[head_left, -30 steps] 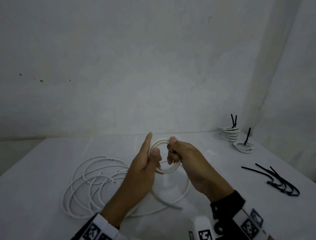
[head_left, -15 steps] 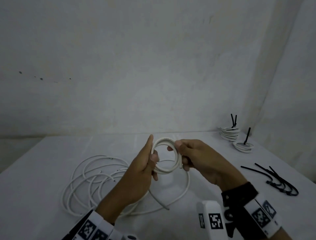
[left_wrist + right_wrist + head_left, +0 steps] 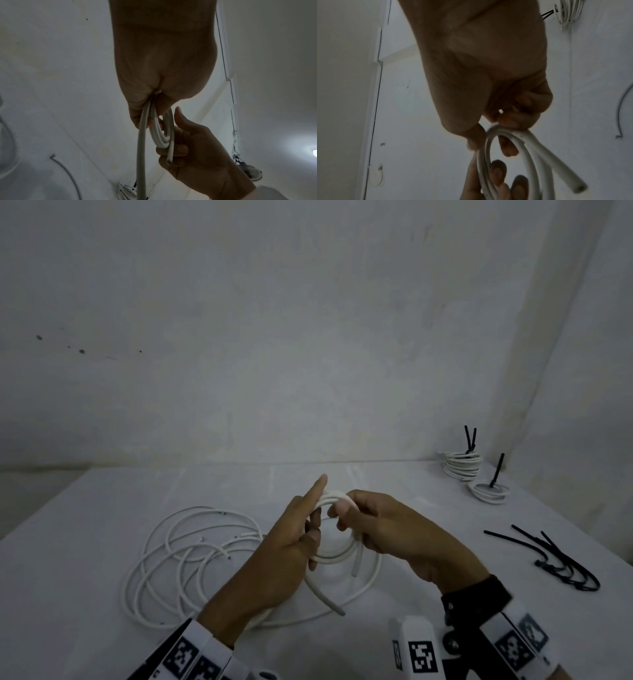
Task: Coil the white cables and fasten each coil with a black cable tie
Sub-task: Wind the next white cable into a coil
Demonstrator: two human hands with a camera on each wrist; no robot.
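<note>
Two hands hold one small white coil point(image 3: 337, 556) in the middle of the frame, above the worktop point(image 3: 102, 542). The left hand point(image 3: 291, 546) pinches its left side, the grip tight. The right hand point(image 3: 383, 532) curls round its top. Loose white cables point(image 3: 178, 559) lie lower left. Black ties point(image 3: 561, 559) lie far right.

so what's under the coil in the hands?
Below the coil, held by the left hand and right hand, its uncoiled tail curves over the white table. The forearms hide some of that surface and part of the loose cables.
</note>
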